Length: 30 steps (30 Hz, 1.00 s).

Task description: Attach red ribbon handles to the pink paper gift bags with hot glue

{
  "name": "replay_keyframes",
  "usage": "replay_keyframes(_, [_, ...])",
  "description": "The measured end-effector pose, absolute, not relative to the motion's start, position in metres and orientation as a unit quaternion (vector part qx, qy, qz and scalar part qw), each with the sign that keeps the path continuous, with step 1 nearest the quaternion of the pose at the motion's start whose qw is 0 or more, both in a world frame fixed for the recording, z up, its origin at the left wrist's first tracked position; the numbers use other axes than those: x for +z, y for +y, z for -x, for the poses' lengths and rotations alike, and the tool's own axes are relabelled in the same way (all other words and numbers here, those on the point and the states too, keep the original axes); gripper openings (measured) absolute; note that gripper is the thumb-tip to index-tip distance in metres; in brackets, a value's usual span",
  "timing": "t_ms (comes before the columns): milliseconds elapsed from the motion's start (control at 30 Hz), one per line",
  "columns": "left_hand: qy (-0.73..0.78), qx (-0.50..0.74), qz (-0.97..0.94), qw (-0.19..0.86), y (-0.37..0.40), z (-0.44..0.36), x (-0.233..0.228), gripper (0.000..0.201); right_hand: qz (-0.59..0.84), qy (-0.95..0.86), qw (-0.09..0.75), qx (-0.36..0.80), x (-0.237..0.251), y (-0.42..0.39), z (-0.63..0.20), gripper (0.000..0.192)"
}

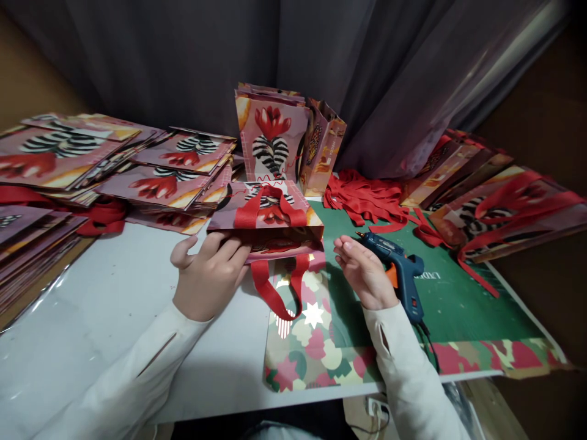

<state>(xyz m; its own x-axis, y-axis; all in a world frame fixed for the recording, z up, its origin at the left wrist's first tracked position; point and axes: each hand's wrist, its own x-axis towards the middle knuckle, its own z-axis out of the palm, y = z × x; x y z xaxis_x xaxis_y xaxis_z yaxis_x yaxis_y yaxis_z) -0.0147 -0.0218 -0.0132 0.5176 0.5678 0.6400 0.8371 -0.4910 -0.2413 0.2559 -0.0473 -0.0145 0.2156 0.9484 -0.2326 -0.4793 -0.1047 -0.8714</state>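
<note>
A paper gift bag (270, 205) with a zebra-stripe and red flower print lies on its side, its mouth facing me. One red ribbon handle (271, 208) rests on its upper panel, and a second ribbon handle (280, 299) hangs from the lower panel over the table. The fingers of my left hand (208, 272) are at the left of the bag's mouth, steadying it, with the thumb held apart. My right hand (367, 272) is off the bag to the right, fingers loosely curved and nothing visible in them. Beside it lies a blue glue gun (398, 269) with an orange trigger.
Stacks of flat printed bags (169, 177) fill the left side. Upright bags (275, 131) stand at the back by a grey curtain (183, 73). A red ribbon pile (367, 195) lies behind the glue gun. Handled bags (499, 214) lean at right. A green board (477, 305) covers the right half.
</note>
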Motion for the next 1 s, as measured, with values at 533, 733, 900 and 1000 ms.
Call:
replay_keyframes(533, [-0.432,-0.249,0.830,0.249,-0.021,0.016,-0.016,0.015,0.497,-0.231,0.633,0.547,-0.018,-0.048,-0.261,0.035])
replay_keyframes(733, [-0.421,-0.244,0.834,0.261,-0.021,0.016,-0.015,0.013,0.481,-0.228,0.632,0.563,-0.018,-0.049,-0.262,0.044])
replay_keyframes(900, [-0.434,-0.247,0.833,0.238,-0.021,0.016,-0.017,0.017,0.478,-0.223,0.633,0.566,-0.016,-0.047,-0.263,0.050])
replay_keyframes(1000, [-0.435,-0.245,0.831,0.244,-0.021,0.016,-0.017,0.017,0.501,-0.214,0.626,0.557,-0.018,-0.044,-0.266,0.047])
